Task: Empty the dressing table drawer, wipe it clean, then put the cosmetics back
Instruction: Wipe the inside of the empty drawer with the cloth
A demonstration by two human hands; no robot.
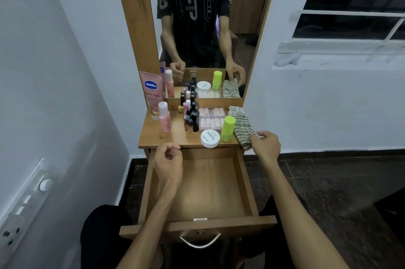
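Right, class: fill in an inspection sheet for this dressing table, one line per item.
Surface: wooden tabletop, crowded with cosmetics.
Job's things: drawer pulled open, nothing seen inside; striped cloth on the tabletop's right edge; Vaseline tube, pink bottle, dark bottles, clear case, white jar, green bottle all on top.
Clutter: nothing seen.
Hands: right hand grips the cloth; left hand curled above the drawer, holding nothing.
Cables: nothing seen.
Surroundings: mirror, window, wall sockets.
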